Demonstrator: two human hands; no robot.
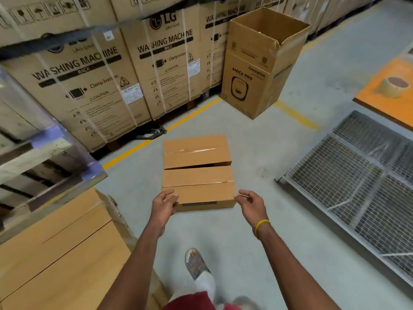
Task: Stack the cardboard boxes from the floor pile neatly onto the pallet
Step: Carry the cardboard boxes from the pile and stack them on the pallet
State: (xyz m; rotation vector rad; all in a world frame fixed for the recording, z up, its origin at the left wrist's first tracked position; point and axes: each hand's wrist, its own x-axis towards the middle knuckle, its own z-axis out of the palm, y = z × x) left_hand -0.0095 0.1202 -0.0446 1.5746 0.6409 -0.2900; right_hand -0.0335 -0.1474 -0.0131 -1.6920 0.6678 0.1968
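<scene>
Two flat brown cardboard boxes lie side by side on the grey floor ahead of me. The far box (196, 151) has clear tape across its top, and the near box (199, 186) sits against it. My left hand (164, 204) covers the near box's front left corner, its fingers curled round that corner. My right hand (249, 203), a yellow band on its wrist, hovers at the box's front right corner with loosely curled fingers, the fingertips just reaching the edge. The near box rests flat on the floor.
Strapped washing machine cartons (93, 81) line the left and back. A tall open carton (261, 63) stands behind the boxes. A wire mesh frame (357, 186) lies on the floor at right, beside an orange table (384, 90) with a tape roll (394, 86). Stacked brown boxes (55, 253) fill the lower left.
</scene>
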